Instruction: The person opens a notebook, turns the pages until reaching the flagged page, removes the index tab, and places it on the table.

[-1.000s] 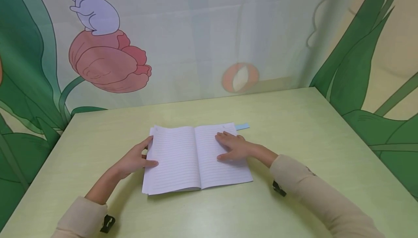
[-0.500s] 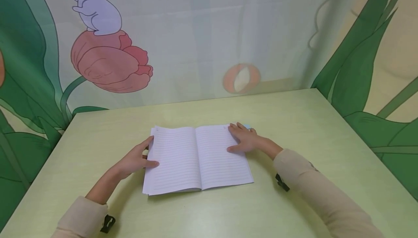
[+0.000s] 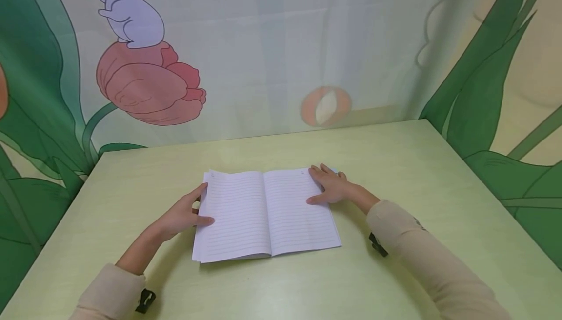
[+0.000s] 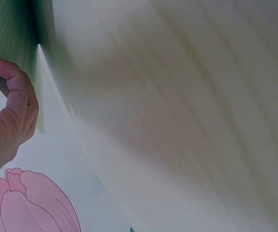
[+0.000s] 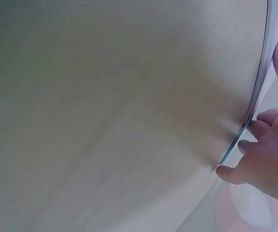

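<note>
An open notebook [image 3: 237, 212] with lined white pages lies on the table in the head view. My left hand [image 3: 180, 217] holds its left edge, thumb on top of the page and the other fingers at or beneath the edge. In the left wrist view, the left hand [image 4: 16, 106] shows a bent finger against a lined page. Near the upper right corner, my right hand [image 3: 329, 186] rests on the right page with straight, spread fingers. A light blue tab [image 5: 229, 149] sticks out at that corner, mostly hidden by the right hand in the head view.
The pale yellow-green table [image 3: 298, 286] extends around the notebook. Behind it hangs a curtain [image 3: 246, 66] printed with a white animal, a pink flower and green leaves. A small black clip-like piece [image 3: 146, 301] hangs by the left sleeve, another [image 3: 378, 245] by the right.
My right hand has slid right and slightly up, from the right page's upper part to its outer edge, now covering most of the blue tab. My left hand has stayed in place.
</note>
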